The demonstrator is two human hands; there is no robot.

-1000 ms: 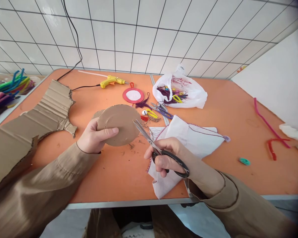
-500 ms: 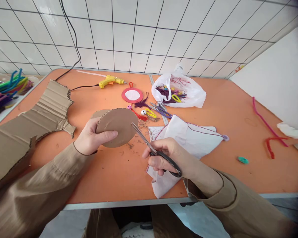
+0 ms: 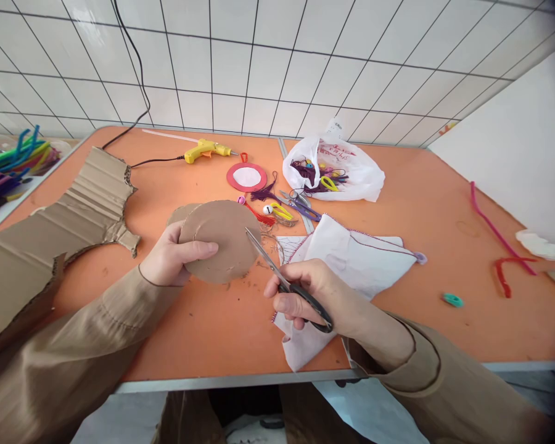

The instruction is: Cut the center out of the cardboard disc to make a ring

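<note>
My left hand (image 3: 166, 254) grips a round brown cardboard disc (image 3: 226, 240) by its left side, thumb on top; another piece of cardboard shows behind it at the upper left. Black-handled scissors (image 3: 274, 266) are held in my right hand (image 3: 305, 293), their blades nearly closed and the tips over the disc's right part. Beneath my right hand lies a white cloth (image 3: 346, 250) with dark red stitching. Whether the blade tips touch the disc I cannot tell.
Torn cardboard (image 3: 69, 216) lies at the left. Farther back are a yellow glue gun (image 3: 206, 151), a red-rimmed disc (image 3: 246, 177), purple-handled scissors (image 3: 305, 208) and a white plastic bag (image 3: 363, 172). Pipe cleaners (image 3: 497, 225) are at the right, on the orange table (image 3: 189, 345).
The cardboard disc has tilted, showing its face more fully and its lower edge nearer to me. My left hand has turned slightly; the scissors have barely moved.
</note>
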